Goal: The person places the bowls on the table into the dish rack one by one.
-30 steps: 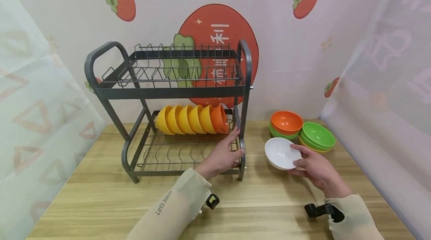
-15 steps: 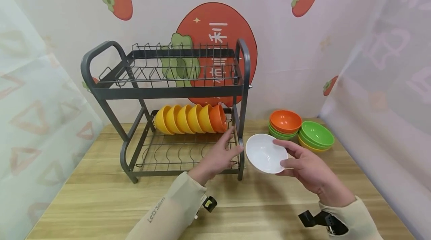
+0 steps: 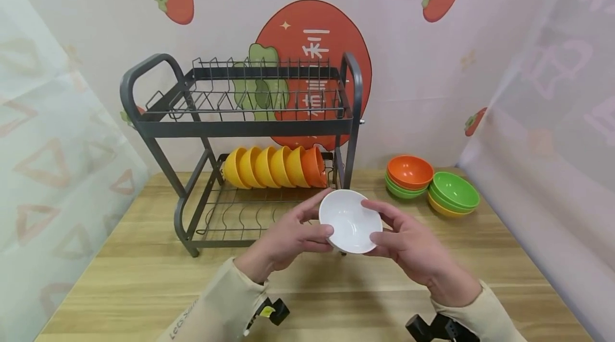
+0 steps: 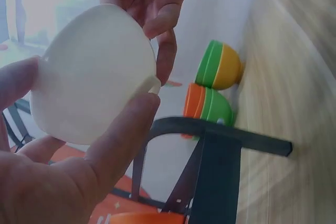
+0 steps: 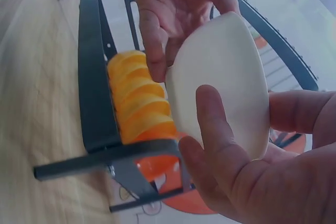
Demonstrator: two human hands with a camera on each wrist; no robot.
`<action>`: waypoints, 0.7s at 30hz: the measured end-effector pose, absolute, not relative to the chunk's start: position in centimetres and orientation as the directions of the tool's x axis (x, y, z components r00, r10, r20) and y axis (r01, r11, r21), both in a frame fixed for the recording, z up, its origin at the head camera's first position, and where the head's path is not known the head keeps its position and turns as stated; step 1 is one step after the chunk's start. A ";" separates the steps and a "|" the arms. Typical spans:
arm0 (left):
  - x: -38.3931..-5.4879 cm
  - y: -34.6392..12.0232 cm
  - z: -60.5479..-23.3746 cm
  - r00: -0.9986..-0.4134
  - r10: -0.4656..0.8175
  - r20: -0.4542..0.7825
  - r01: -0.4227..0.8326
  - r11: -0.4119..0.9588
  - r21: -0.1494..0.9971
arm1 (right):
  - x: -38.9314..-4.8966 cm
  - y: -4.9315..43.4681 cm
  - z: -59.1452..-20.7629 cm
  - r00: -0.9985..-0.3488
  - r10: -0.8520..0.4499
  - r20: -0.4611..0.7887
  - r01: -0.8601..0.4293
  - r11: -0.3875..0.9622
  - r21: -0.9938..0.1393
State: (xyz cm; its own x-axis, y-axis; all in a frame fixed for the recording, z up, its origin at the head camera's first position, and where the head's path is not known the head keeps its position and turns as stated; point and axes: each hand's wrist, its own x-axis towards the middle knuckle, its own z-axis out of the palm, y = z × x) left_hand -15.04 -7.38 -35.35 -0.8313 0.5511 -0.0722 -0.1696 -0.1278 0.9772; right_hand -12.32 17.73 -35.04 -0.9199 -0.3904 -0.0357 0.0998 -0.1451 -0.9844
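Note:
A small white bowl [image 3: 351, 223] is held up between both hands in front of the rack's right front leg, its hollow side turned toward the head camera. My left hand [image 3: 294, 233] grips its left edge, thumb at the rim and fingers behind. On the opposite side my right hand [image 3: 407, 243] pinches the rim between thumb and fingers. Both wrist views show the bowl's smooth outer side [image 4: 94, 77], with fingers pressed against it. Behind the hands, on the rack's lower tier, a row of yellow bowls [image 3: 264, 167] ends in orange bowls [image 3: 313, 167] at the right.
The dark two-tier dish rack [image 3: 247, 129] stands on the wooden table [image 3: 144, 278], with bare wire slots on its upper tier. Toward the back right are two short stacks: an orange bowl [image 3: 410, 172] over green, and green bowls [image 3: 455, 191] over yellow. Printed cloth hangs behind.
My right hand has carried the white bowl left, away from the stacks to the rack's front. My left hand has come off the rack's right side and taken hold of the bowl.

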 end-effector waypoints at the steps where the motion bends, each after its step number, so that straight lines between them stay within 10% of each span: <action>1: -15.0 -7.6 -35.3 -0.838 0.543 -0.065 -0.160 -0.129 0.979 | -12.4 17.4 -35.0 -0.920 -0.391 -0.040 0.105 -0.148 -0.983; 12: -15.2 -11.4 -34.0 -0.861 0.508 -0.020 -0.035 -0.019 0.999 | -13.4 15.5 -36.0 -0.963 -0.265 0.036 -0.029 -0.033 -0.999; 21: -14.4 -17.9 -28.2 -0.988 0.154 -0.019 0.082 0.624 0.778 | -16.2 14.5 -38.4 -0.981 -0.168 0.096 -0.136 0.244 -0.960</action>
